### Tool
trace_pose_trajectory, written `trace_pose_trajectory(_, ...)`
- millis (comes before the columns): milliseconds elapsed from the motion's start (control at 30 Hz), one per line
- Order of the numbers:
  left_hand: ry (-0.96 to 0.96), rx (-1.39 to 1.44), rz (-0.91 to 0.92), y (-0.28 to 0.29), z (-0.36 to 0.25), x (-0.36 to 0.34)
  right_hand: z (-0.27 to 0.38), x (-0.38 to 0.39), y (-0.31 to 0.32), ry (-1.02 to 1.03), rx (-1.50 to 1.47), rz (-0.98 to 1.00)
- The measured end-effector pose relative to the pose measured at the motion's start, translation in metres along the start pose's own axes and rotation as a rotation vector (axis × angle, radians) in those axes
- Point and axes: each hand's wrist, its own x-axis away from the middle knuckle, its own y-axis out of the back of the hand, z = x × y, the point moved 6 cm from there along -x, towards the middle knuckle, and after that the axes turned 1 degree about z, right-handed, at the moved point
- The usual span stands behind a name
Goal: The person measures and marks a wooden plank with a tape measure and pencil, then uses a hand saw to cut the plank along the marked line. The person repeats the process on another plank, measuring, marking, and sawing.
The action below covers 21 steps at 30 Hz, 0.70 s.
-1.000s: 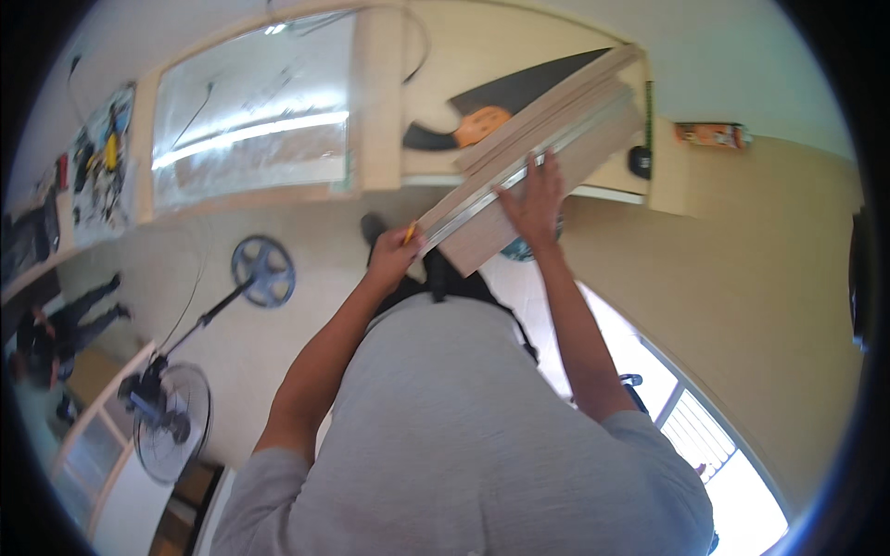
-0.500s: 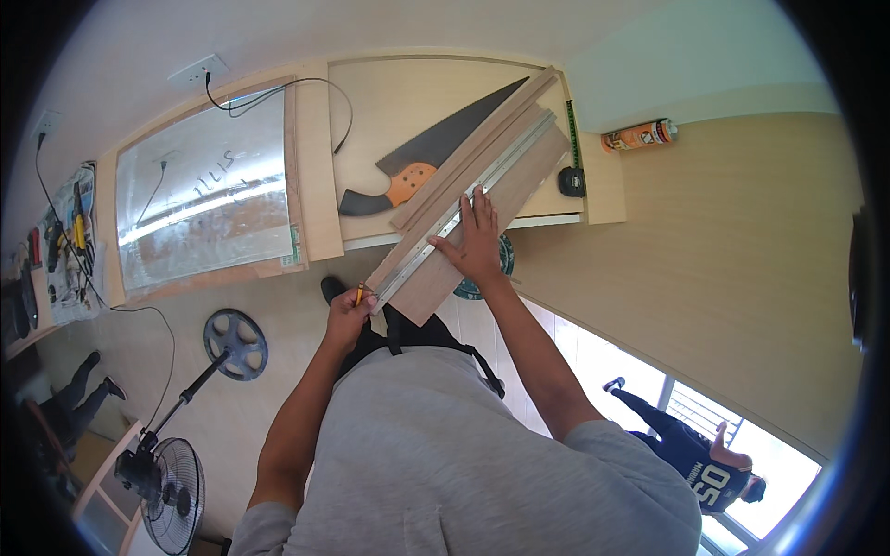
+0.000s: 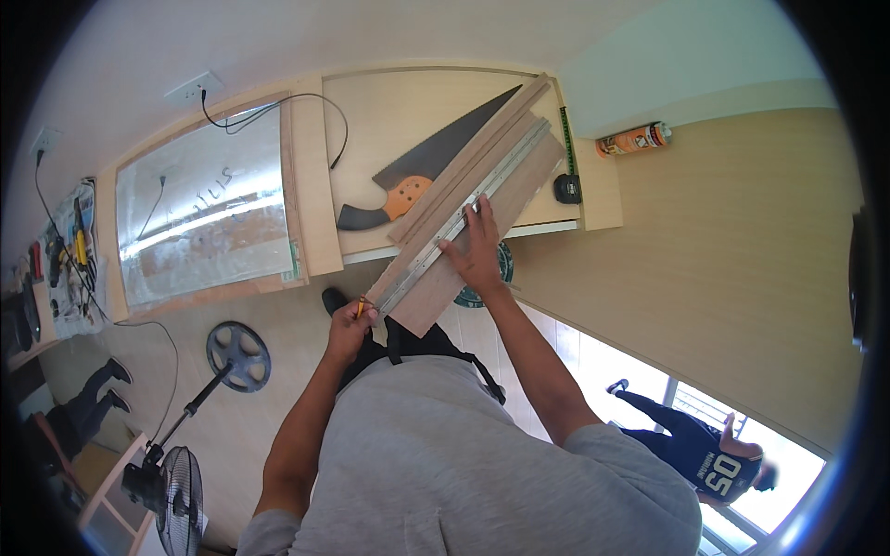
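Note:
A flat metal strip (image 3: 508, 170) lies lengthwise along a brown wooden board (image 3: 417, 313), which slants from the bench to my waist. My right hand (image 3: 478, 261) rests on the strip and board near the middle, fingers spread and pressing down. At the near end my left hand (image 3: 349, 334) is closed in a pinch around a short yellow-orange pencil (image 3: 361, 307), beside the strip's end. Its fingertips are partly hidden. A narrower wooden piece (image 3: 496, 132) runs along the board's left side.
A handsaw (image 3: 405, 196) and a tape measure (image 3: 567, 188) lie on the bench. An orange tube (image 3: 634, 140) is at the right. Left are a film-covered panel (image 3: 204, 204), hand tools (image 3: 80, 246) and a fan (image 3: 180, 496). Another person (image 3: 705, 454) stands at lower right.
My view has shifted slightly, and the near end of the board sits a little lower in it. Both hands keep their places on the board. The fan's head has turned.

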Motion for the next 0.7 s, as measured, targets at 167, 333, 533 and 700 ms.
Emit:
trace_pose_trajectory(167, 0.013, 0.042, 0.015, -0.001, 0.0, 0.001, -0.022, -0.033, 0.016, -0.112, -0.004, -0.189)
trace_pose_trajectory(333, 0.041, -0.001, 0.025, -0.001, -0.001, 0.001, -0.059, -0.063, 0.018, -0.318, -0.172, -0.35)
trace_pose_trajectory(533, 0.0, -0.059, 0.037, 0.0, -0.004, 0.001, -0.089, -0.064, 0.012, -0.461, -0.427, -0.405)
trace_pose_trajectory(700, -0.017, -0.04, 0.052, -0.003, -0.01, 0.002, -0.092, -0.064, 0.01, -0.371, -0.441, -0.409)
